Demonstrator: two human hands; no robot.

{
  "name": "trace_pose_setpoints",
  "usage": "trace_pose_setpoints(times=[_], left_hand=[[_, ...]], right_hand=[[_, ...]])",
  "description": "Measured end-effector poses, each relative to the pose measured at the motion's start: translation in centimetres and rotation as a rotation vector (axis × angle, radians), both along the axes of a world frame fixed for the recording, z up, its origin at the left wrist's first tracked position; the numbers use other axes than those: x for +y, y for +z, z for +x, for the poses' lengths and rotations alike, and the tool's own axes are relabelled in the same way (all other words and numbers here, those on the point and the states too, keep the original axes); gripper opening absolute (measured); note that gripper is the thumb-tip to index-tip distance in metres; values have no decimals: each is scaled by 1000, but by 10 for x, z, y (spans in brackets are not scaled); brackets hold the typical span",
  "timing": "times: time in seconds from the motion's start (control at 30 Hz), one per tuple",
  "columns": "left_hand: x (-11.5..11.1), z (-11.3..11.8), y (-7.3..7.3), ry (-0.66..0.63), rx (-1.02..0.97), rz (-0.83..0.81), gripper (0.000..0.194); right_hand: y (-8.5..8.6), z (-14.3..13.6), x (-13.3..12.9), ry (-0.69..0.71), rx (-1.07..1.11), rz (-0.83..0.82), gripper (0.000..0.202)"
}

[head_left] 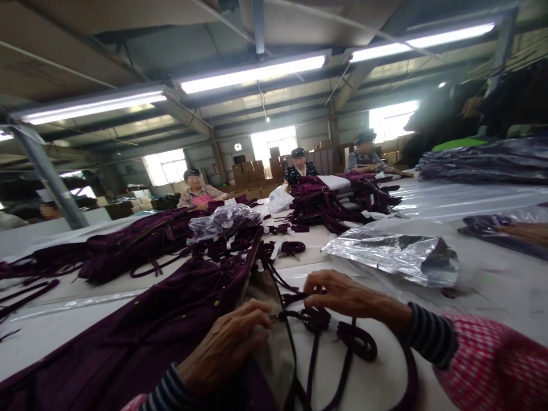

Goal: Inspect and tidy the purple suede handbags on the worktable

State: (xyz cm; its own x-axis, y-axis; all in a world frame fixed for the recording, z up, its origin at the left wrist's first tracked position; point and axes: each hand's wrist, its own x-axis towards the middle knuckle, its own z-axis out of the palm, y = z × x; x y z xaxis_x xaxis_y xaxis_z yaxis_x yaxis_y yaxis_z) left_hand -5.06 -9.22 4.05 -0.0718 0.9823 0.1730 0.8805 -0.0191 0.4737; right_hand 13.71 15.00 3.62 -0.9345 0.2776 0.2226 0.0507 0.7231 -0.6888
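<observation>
A dark purple bag point(141, 325) lies across the table at the left and front, its beige lining point(274, 348) showing. My left hand point(231, 342) rests over the edge of the bag's opening, fingers bent; what its fingertips hold, if anything, is hidden. Beyond it to the right, my right hand point(338, 294) has its fingers closed round the end of a purple strap point(294, 297). Just under my right hand lies a bundled dark cord point(357, 341) with a white band. Loose straps curve down toward the table's front.
Folded purple bags point(321, 200) are stacked farther back. Clear plastic wrap point(394, 251) lies at right, beside packed items point(483, 162). More purple bags point(141, 234) and coiled cords point(293, 246) lie at left and centre. Several people are across the table; another person's hand point(526, 230) is at far right.
</observation>
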Motion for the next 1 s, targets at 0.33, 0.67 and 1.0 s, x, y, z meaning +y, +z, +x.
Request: trace_pose_setpoints(times=[0.33,0.67,1.0], left_hand=[[-26,15,69,-181,267,-533,32],[-28,47,62,-93,779,-124,27],[-26,31,87,-101,997,125,27]], right_hand=[[-33,56,-11,-43,-179,123,45],[13,12,-43,-14,89,-187,30],[31,-82,-106,96,157,216,5]])
